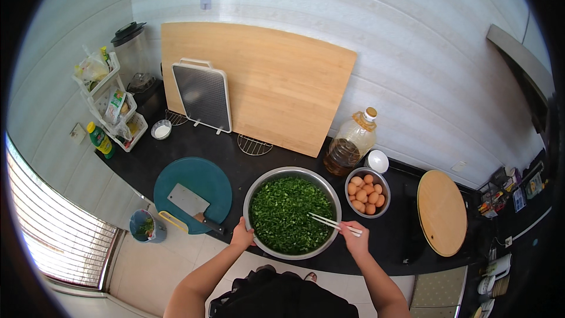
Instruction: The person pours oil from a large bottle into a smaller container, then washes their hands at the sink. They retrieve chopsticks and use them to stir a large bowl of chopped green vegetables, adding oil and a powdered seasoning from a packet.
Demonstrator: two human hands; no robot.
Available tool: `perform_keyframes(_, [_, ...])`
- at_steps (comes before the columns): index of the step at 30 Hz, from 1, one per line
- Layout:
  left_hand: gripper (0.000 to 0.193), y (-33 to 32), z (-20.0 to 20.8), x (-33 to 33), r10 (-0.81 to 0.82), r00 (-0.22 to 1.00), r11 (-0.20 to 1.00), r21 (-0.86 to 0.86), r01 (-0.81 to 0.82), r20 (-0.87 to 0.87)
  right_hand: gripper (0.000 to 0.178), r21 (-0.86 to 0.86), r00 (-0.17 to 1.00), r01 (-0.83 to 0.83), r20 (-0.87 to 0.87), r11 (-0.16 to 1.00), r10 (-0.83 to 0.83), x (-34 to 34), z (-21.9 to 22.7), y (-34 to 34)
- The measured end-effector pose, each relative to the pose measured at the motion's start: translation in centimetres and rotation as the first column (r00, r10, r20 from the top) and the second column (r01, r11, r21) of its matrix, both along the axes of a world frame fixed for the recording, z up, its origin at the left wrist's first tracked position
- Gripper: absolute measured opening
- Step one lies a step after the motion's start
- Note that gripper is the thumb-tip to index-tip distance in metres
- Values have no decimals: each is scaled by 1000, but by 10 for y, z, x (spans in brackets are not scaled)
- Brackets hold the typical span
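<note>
In front of me a wide steel bowl (336,195) is filled with finely chopped dark green leaves (287,212). My left hand (242,235) is closed on the bowl's near-left rim. In my right hand (356,239), fingers wrapped round it, is a pair of light-coloured chopsticks (326,221); their tips reach into the greens near the right side. To the left, a cleaver (188,200) lies flat on a round teal cutting board (219,182). A smaller steel bowl (386,202) with several brown eggs (366,193) stands just right of the big one.
Behind the bowls stand an oil jug (353,141) and a small white bowl (378,161). A large wooden board (288,82) and a framed cutting board (203,95) lean on the wall. A round wooden lid (442,213) is at right, a bin (154,229) on the left floor.
</note>
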State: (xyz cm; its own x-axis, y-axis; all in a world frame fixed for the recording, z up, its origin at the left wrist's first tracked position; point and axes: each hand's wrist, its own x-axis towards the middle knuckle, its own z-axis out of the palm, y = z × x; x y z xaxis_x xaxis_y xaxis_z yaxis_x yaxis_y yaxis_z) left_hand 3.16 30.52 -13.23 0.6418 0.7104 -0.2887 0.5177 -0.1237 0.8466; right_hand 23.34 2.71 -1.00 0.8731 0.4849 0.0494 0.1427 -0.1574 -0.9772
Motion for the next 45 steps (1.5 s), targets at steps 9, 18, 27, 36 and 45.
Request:
perform_keyframes(9, [59, 8, -17, -3, -30, 1000, 997, -73, 30, 6, 12, 59, 886, 273, -403, 960, -227, 27, -20, -23])
perform_keyframes(18, [54, -1, 16, 2, -5, 1000, 993, -119, 7, 18, 13, 45, 824, 312, -510, 949, -247, 32, -55, -11])
perform_keyframes(27, [49, 2, -2, 1, 3, 1000, 998, -55, -3, 11, 13, 37, 878, 218, -443, 975, -180, 50, -49, -21])
perform_keyframes(36, [52, -5, 38, 0, 46, 999, 969, -244, -48, -16, 15, -94, 802, 196, -557, 976, -215, 38, -76, -13])
perform_keyframes(45, [58, -5, 29, -6, 24, 1000, 978, -206, -23, 3, 51, -175, 837, -53, -545, 983, -52, 48, -89, -81])
